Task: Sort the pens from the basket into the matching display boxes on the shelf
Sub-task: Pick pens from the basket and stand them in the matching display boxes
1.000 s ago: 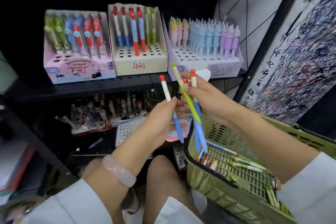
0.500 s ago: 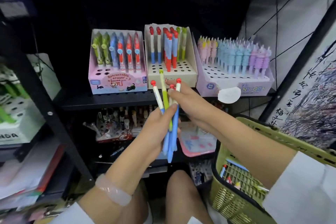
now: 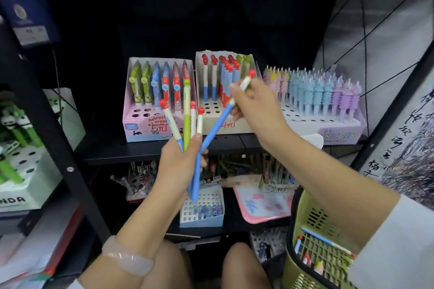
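Right hand [image 3: 254, 110] pinches one red-capped white-and-blue pen [image 3: 225, 112] near its upper end, its tip still low by the left hand [image 3: 180, 164], whose fingers grip a fan of four more pens [image 3: 186, 122] by their lower barrels. Pens judged light, stiff and smooth; hold mid-barrel or just under the cap to steer the tip into a hole. Middle display box [image 3: 211, 122] on the shelf [image 3: 141, 150] holds matching red-capped pens with front holes free; green basket [image 3: 303, 225] at right holds several more.

Empty holes [image 3: 212, 110] before standing pens [image 3: 225, 77]
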A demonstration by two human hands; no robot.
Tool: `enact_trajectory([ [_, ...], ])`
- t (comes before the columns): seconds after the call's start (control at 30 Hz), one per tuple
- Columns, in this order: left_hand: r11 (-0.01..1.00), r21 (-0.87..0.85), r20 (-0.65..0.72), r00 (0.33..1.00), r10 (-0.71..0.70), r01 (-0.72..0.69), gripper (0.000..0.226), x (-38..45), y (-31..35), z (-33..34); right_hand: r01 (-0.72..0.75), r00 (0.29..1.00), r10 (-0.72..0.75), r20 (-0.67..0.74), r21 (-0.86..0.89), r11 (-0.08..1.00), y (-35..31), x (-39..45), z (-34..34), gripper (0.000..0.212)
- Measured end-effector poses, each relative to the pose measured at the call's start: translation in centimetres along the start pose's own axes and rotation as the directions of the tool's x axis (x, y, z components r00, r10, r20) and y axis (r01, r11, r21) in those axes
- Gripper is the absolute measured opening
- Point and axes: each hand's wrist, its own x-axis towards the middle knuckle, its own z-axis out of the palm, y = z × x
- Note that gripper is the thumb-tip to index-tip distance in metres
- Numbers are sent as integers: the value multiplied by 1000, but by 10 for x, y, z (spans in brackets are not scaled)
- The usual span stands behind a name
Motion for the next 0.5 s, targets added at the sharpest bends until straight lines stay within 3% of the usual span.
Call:
enact_trajectory([
  [0.07, 1000, 14, -36, 999, 6, -6, 21, 8, 0, -8, 122, 986, -133, -97, -111, 986, -9, 25, -3, 15],
  [0.2, 1000, 7, -66, 998, -4, 5, 27, 17, -1, -20, 175, 956, -232, -177, -288, 942, -14, 65, 2, 16],
  [0.37, 1000, -26, -71, 997, -11, 9, 28, 21, -2, -28, 200, 963, -268, -4, -654, 729, -14, 93, 27, 21],
  [0.5, 1000, -24, -73, 997, -19, 17, 27, 24, -5, -34, 206, 975, -209, 80, -687, 697, -9, 97, 40, 17],
])
